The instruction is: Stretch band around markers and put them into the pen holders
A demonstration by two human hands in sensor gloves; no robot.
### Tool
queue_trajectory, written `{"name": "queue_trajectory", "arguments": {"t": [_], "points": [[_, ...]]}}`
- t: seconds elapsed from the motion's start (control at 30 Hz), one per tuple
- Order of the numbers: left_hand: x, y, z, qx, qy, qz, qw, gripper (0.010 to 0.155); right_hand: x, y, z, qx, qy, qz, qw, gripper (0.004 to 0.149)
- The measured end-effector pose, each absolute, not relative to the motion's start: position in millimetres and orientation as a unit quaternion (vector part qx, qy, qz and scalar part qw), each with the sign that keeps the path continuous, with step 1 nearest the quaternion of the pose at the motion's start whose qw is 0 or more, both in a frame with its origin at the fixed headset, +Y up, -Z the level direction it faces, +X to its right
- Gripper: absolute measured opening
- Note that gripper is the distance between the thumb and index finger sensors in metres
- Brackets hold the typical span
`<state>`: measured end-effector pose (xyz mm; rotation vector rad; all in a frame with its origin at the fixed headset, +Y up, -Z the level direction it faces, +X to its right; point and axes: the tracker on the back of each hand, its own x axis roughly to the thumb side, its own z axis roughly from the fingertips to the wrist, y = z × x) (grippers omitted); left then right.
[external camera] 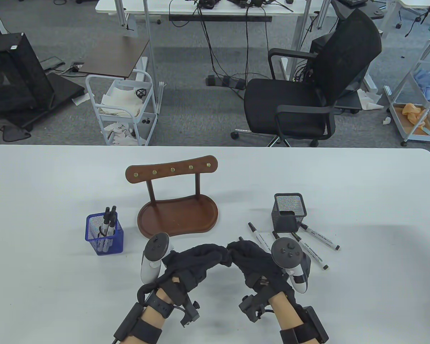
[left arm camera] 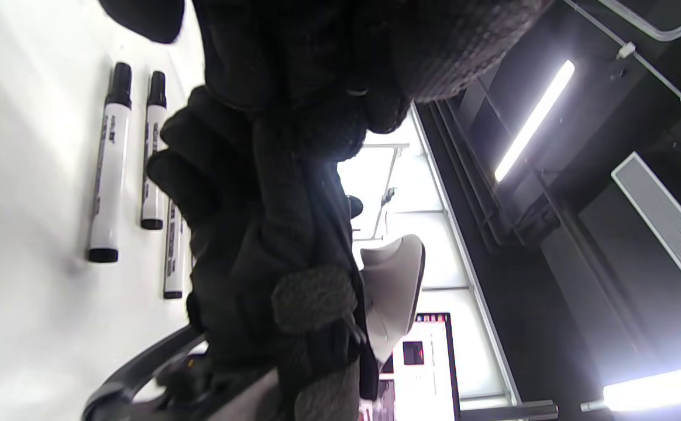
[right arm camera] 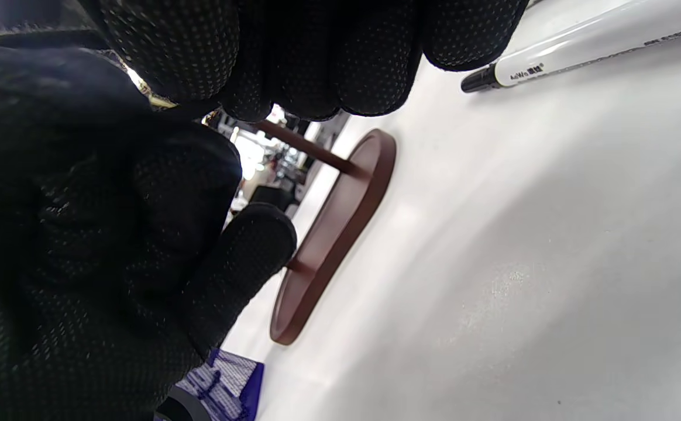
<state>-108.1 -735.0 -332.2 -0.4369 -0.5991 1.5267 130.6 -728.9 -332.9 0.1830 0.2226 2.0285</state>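
hands meeting in front of the loose markers

the left hand (external camera: 186, 261) and the right hand (external camera: 252, 263) are coming together fingertip to fingertip low over the white table (external camera: 362, 200), fingers curled inward on both. whether a band is being pinched between them cannot be told: the gloves are black and nothing thin is showing against them in any view.

the loose markers (external camera: 310, 247) are lying flat just beyond and to the outer side of the right hand, their long axes running diagonally away from it, caps pointing roughly back toward the fingers. the right hand is clearly the nearer one; the left would have to cross over. the black mesh holder (external camera: 288, 211) is standing just past those markers, further out from the right hand.

off the left hand's outer side, the blue mesh holder (external camera: 104, 233) is already carrying a bunch of markers upright. the wooden stand (external camera: 177, 216) is sitting straight ahead of both hands.

judging by this, the next reach looks like a short one, forward and outward with the right hand.
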Motion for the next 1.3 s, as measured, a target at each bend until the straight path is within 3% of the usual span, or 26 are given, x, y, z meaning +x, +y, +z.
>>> {"name": "queue_trajectory", "arguments": {"t": [0.4,0.57,0.7,0.77,0.83,0.93,1.3], "points": [[-100,-736,-329,-0.230,-0.292,0.619,0.692,0.043,135,-715,-334,0.080,0.067,0.834,0.542,0.037],[-105,-738,-336,-0.241,-0.253,0.569,0.745,0.041,128,-698,-325,0.138,0.051,0.826,0.544,0.036],[-109,-741,-340,-0.250,-0.231,0.565,0.751,0.041,119,-688,-318,0.186,0.046,0.832,0.522,0.036],[-108,-738,-339,-0.243,-0.214,0.528,0.785,0.040,112,-684,-314,0.195,0.036,0.848,0.492,0.035],[-105,-733,-336,-0.222,-0.233,0.493,0.809,0.039,109,-681,-312,0.205,0.032,0.857,0.471,0.035],[-100,-731,-333,-0.247,-0.258,0.490,0.795,0.034,107,-679,-312,0.207,0.033,0.857,0.471,0.036],[-103,-730,-332,-0.234,-0.301,0.502,0.776,0.071,115,-689,-320,0.180,0.040,0.874,0.450,0.038]]}}
